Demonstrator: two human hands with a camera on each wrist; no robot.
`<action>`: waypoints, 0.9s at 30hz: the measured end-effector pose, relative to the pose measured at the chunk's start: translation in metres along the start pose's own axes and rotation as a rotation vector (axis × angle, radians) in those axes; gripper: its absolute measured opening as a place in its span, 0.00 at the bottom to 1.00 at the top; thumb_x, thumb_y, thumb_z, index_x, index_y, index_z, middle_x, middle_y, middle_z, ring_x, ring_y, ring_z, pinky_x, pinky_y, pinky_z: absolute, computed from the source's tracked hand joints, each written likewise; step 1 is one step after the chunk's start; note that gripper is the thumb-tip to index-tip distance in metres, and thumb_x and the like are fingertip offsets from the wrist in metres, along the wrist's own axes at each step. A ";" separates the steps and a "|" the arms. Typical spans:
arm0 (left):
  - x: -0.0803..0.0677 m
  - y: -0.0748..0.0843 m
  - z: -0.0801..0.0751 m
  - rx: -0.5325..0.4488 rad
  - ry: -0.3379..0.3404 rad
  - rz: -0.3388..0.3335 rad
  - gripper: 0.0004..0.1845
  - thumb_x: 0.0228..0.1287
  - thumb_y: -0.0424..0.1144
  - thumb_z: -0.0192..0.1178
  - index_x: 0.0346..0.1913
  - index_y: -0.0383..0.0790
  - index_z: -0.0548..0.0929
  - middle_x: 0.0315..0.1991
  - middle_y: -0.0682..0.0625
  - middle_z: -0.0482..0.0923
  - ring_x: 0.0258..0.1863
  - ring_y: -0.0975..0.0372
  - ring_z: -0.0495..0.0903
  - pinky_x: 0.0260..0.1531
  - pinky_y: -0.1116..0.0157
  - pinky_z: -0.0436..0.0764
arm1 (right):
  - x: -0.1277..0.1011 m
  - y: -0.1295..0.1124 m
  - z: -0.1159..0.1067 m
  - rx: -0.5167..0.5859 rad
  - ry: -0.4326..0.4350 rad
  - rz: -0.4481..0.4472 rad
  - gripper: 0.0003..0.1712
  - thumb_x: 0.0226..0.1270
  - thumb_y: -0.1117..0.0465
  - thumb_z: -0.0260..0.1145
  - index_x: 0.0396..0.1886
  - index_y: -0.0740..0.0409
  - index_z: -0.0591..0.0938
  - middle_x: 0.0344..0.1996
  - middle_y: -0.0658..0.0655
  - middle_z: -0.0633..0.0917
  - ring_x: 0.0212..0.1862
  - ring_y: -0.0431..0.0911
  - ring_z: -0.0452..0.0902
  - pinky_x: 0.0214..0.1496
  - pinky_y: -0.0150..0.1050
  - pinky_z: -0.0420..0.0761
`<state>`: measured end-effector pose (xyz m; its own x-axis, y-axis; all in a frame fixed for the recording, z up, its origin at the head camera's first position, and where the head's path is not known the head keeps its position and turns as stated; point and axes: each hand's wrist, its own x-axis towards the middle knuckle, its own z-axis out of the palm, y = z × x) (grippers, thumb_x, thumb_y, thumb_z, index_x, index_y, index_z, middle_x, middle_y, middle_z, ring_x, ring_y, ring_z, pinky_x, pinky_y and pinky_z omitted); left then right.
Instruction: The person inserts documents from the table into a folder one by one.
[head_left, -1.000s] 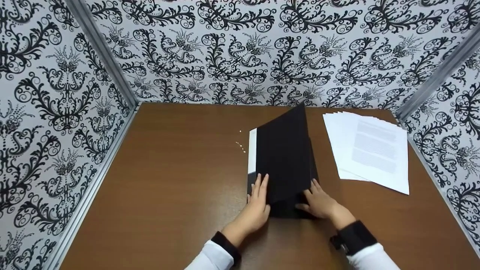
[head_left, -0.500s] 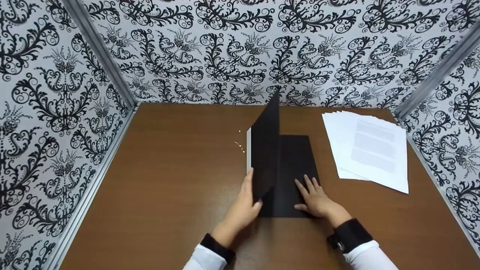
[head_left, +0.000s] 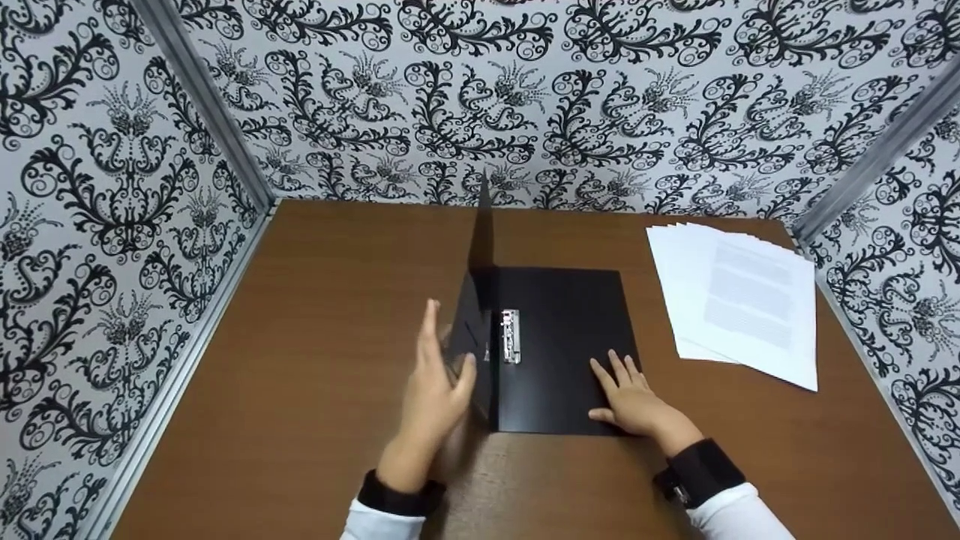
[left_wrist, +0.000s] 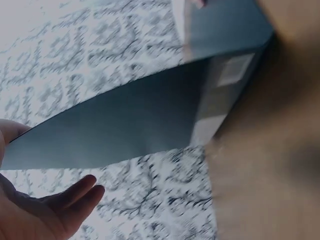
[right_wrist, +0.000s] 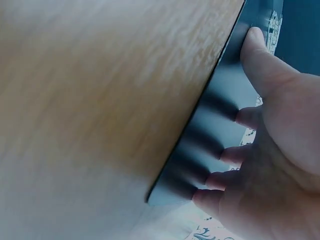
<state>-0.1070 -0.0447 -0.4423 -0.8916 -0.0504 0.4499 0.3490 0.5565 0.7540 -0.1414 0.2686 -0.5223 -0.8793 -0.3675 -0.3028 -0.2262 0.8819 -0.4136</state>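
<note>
A black folder (head_left: 570,337) lies open on the brown table (head_left: 337,315), its back cover flat and a metal clip (head_left: 510,336) showing near the spine. The front cover (head_left: 478,300) stands nearly upright, leaning left. My left hand (head_left: 439,360) is against that cover with straight fingers, the cover's lower edge between thumb and fingers; in the left wrist view the cover (left_wrist: 140,120) hangs over the open palm (left_wrist: 45,210). My right hand (head_left: 626,386) rests flat on the back cover's near right corner, and its fingers (right_wrist: 235,117) are spread on the black sheet (right_wrist: 220,95).
A fanned stack of white printed sheets (head_left: 739,300) lies on the table to the right of the folder. Patterned black-and-white walls (head_left: 112,187) close in the table on the left, back and right.
The front cover has swung from lying over the folder up and to the left, uncovering the back cover and metal clip. My left hand moved left with it; the right hand stayed put.
</note>
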 end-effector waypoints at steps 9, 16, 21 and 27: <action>0.012 -0.003 -0.017 0.192 0.358 0.268 0.43 0.50 0.23 0.65 0.71 0.31 0.58 0.72 0.29 0.50 0.71 0.40 0.56 0.67 0.47 0.63 | 0.001 0.000 0.000 -0.009 0.001 0.009 0.48 0.66 0.48 0.63 0.75 0.66 0.52 0.73 0.78 0.42 0.73 0.75 0.32 0.69 0.70 0.46; 0.012 -0.010 -0.026 0.421 0.475 0.201 0.36 0.46 0.24 0.69 0.63 0.44 0.76 0.71 0.28 0.51 0.73 0.32 0.38 0.67 0.32 0.42 | 0.002 -0.002 0.000 -0.012 0.008 0.002 0.48 0.66 0.49 0.63 0.75 0.67 0.53 0.73 0.79 0.43 0.72 0.76 0.33 0.68 0.71 0.47; 0.015 -0.020 -0.033 0.559 0.479 0.097 0.35 0.44 0.27 0.71 0.60 0.50 0.79 0.73 0.32 0.52 0.71 0.27 0.35 0.64 0.30 0.30 | 0.000 -0.003 0.000 -0.004 0.002 0.004 0.48 0.66 0.49 0.64 0.75 0.68 0.53 0.72 0.79 0.43 0.72 0.77 0.34 0.68 0.72 0.48; 0.014 -0.043 -0.041 0.650 0.456 0.006 0.36 0.40 0.27 0.72 0.59 0.52 0.80 0.74 0.35 0.53 0.68 0.22 0.39 0.59 0.25 0.29 | 0.000 -0.003 0.000 -0.008 -0.013 0.015 0.48 0.66 0.49 0.63 0.76 0.66 0.51 0.73 0.78 0.42 0.72 0.76 0.32 0.68 0.72 0.47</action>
<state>-0.1230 -0.1029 -0.4486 -0.6353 -0.3026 0.7105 -0.0103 0.9233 0.3840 -0.1402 0.2658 -0.5207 -0.8770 -0.3580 -0.3205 -0.2161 0.8896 -0.4024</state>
